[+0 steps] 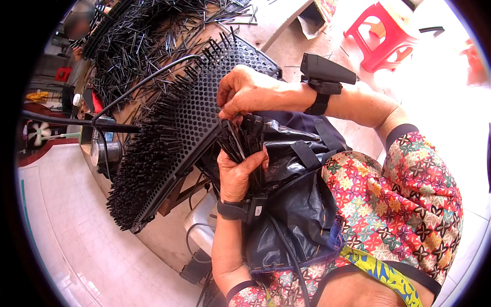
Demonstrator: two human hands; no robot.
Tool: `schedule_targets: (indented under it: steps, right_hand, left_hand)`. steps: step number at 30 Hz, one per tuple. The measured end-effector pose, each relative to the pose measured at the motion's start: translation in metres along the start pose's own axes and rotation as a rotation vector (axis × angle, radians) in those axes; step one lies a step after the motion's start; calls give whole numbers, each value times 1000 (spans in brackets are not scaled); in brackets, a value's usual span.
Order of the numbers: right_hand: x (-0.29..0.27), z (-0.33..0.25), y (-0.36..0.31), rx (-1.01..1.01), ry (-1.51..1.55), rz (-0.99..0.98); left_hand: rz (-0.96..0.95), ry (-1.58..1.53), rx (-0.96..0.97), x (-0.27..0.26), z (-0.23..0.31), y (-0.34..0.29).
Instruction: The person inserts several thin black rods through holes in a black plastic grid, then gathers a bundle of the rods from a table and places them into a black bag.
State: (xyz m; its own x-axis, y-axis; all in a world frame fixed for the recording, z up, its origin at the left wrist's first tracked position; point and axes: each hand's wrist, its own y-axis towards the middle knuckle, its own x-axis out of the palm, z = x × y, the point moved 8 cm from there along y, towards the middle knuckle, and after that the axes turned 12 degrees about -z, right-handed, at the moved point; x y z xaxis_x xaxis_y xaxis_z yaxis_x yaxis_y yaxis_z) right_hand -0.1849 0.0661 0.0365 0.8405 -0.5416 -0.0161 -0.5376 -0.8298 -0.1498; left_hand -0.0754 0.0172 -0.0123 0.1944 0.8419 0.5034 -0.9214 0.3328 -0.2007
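My left hand (236, 174) is wrapped round a bundle of thin black strips (239, 140), whose loose ends fan out upward. Just above that bundle is my right hand (243, 92), its thumb and fingers pinched together; whatever lies between the fingertips is too small to make out. Close by on the left, a slanted black board (202, 102) is pierced with rows of round holes. Short black pieces (148, 158) stand densely in its lower left part, and more line its upper left edge. Bare holes show on the side facing my hands.
A large heap of loose black strips (133, 56) covers the table behind the board. A black bar and cable (82, 121) cross at the left, near a metal can (106, 152). Dark plastic sheeting (286, 204) covers my lap. A red stool (381, 36) stands at the upper right.
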Motion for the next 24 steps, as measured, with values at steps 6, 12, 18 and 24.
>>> schedule_targets:
  steps: [6, 12, 18, 24]
  right_hand:
    - [-30, -9, 1, -184, 161, 296]
    - [-74, -56, 11, -574, -346, 661]
    - [-59, -61, 35, -722, -540, 694]
    - [-37, -69, 40, -830, -945, 555]
  left_hand:
    - [-6, -26, 51, 10, 11, 2]
    - [69, -57, 67, -6, 11, 4]
    - [91, -133, 59, -10, 9, 2]
    - [103, -170, 53, -7, 12, 2]
